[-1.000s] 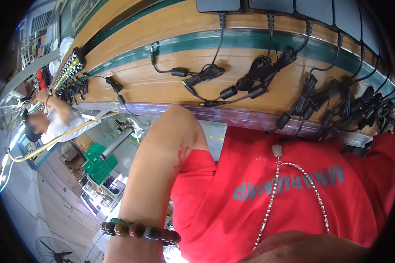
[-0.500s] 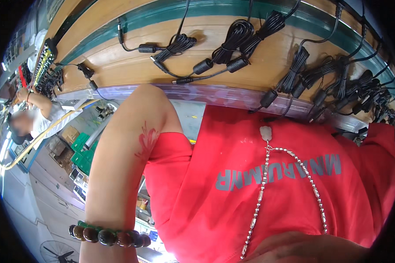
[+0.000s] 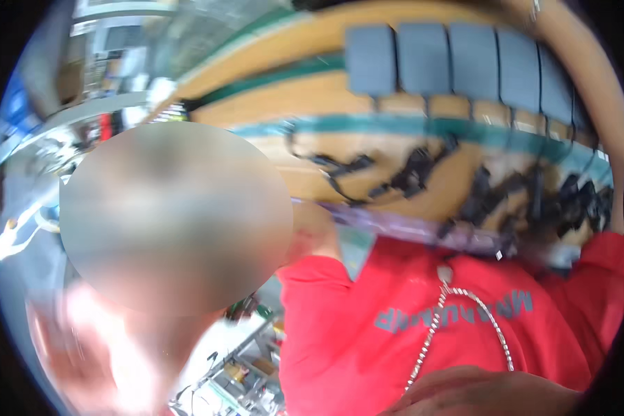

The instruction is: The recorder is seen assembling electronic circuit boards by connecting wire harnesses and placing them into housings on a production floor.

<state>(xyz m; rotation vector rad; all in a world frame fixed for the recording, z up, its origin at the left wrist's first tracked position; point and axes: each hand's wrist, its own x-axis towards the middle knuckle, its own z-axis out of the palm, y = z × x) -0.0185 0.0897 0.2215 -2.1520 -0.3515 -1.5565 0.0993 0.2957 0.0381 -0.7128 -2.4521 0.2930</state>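
My left arm (image 3: 314, 230) is bent at the elbow by the bench's near edge and runs leftward behind a large blurred patch. Below that patch, a smeared skin shape very close up looks like my left hand (image 3: 93, 347); its fingers cannot be made out. On the right, my right forearm (image 3: 579, 69) reaches up past a row of dark grey rectangular power adapters (image 3: 371, 59). My right hand lies beyond the upper edge. Black cables in tied bundles (image 3: 417, 173) hang from the adapters and lie on the wooden bench (image 3: 284, 90), blurred by motion.
Green strips (image 3: 326, 128) run along the bench, with a clear purplish edging (image 3: 409, 225) on its near side. A cluttered shelf (image 3: 246, 378) stands lower down, left of my red shirt (image 3: 395, 347). Metal racks (image 3: 118, 55) rise at the upper left.
The view has shifted, so the bench and my shirt sit lower and further right. The adapters and my right forearm have come into view. My left forearm has swung to the left, close up.
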